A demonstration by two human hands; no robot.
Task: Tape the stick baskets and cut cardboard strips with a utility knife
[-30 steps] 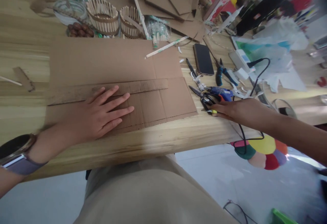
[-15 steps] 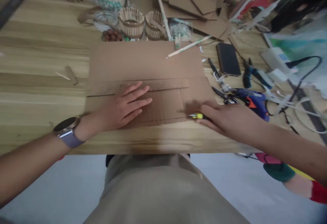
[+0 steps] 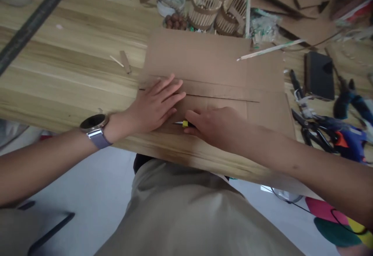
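My left hand (image 3: 159,104) lies flat with spread fingers on the brown cardboard sheet (image 3: 198,57), its fingertips over the left part of a narrow cardboard strip (image 3: 221,90). In my right hand (image 3: 214,123) is a craft knife (image 3: 185,123) with a yellow collar, held in closed fingers. Its thin blade points left, low over the cardboard near the table's front edge, a short way from my left thumb. Whether the tip touches the cardboard I cannot tell. The rest of the knife's handle is hidden by my hand.
Behind the sheet stand two slatted wooden cups (image 3: 204,9) and a container of brown balls (image 3: 175,21). A thin white stick (image 3: 271,49) lies across the sheet. To the right are black scissors (image 3: 313,131), a blue glue gun (image 3: 351,139), pliers (image 3: 348,100) and a dark phone (image 3: 319,75).
My right hand has moved left with the craft knife, from the sheet's near right part to beside my left hand. The view has turned; my left hand still lies on the cardboard.
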